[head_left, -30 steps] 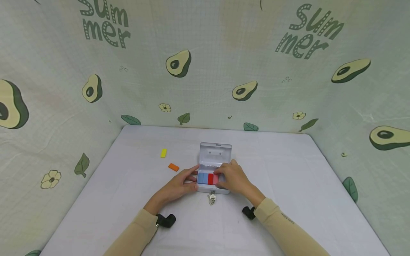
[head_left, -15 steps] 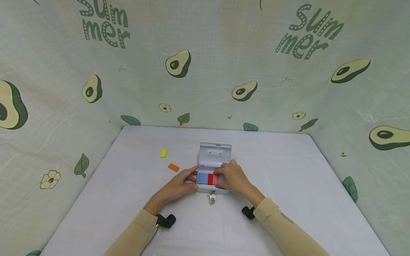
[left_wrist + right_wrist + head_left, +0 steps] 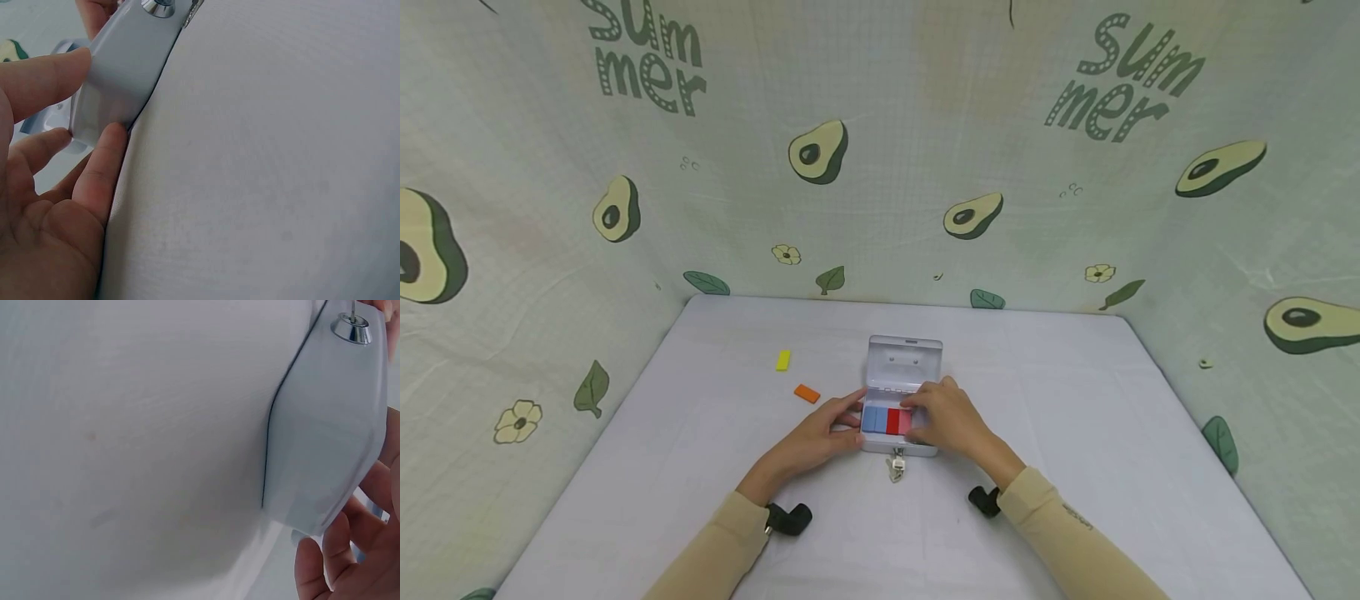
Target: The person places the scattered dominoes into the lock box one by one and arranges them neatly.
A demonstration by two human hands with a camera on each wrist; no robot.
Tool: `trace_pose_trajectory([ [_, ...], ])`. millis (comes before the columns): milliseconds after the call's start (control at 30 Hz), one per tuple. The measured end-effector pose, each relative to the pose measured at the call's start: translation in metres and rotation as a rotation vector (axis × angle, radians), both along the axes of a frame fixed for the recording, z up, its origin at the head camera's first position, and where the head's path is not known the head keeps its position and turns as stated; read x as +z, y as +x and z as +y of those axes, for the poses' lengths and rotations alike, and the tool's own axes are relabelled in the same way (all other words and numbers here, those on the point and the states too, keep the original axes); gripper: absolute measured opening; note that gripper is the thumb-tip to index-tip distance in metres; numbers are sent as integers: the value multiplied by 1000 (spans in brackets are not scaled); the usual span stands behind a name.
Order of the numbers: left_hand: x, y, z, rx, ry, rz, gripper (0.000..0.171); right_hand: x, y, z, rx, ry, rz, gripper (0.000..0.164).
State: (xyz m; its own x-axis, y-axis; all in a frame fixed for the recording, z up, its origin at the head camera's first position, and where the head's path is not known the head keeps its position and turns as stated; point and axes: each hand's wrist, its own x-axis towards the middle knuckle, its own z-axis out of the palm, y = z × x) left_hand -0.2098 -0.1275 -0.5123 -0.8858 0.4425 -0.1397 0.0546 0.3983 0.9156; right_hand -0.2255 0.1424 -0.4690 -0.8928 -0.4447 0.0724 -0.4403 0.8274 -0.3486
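A small white metal cash box (image 3: 876, 446) stands on the table with its lid (image 3: 904, 362) raised. Inside lie light blue blocks (image 3: 875, 419), a red block (image 3: 892, 421) and a pink block (image 3: 905, 422), side by side. My left hand (image 3: 816, 435) touches the box's left side; in the left wrist view its thumb and fingertips rest against the corner of the box, fingers fairly straight. Over the box's right part, my right hand (image 3: 951, 419) pinches the pink block between thumb and index finger. From the front lock (image 3: 352, 328) hang keys (image 3: 896, 468).
Left of the box lie an orange block (image 3: 807, 393) and, farther back, a yellow block (image 3: 783, 360). The white table (image 3: 1060, 383) meets a patterned cloth (image 3: 895, 208) at the back and sides. A dark wrist camera (image 3: 790, 518) is on the left wrist.
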Motion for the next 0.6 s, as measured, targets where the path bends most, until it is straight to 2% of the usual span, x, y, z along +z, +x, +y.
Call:
trace_pose_trajectory([
  [600,-1,1,1,7,1,6,78,10,8,14,-26,-179,-68,46],
])
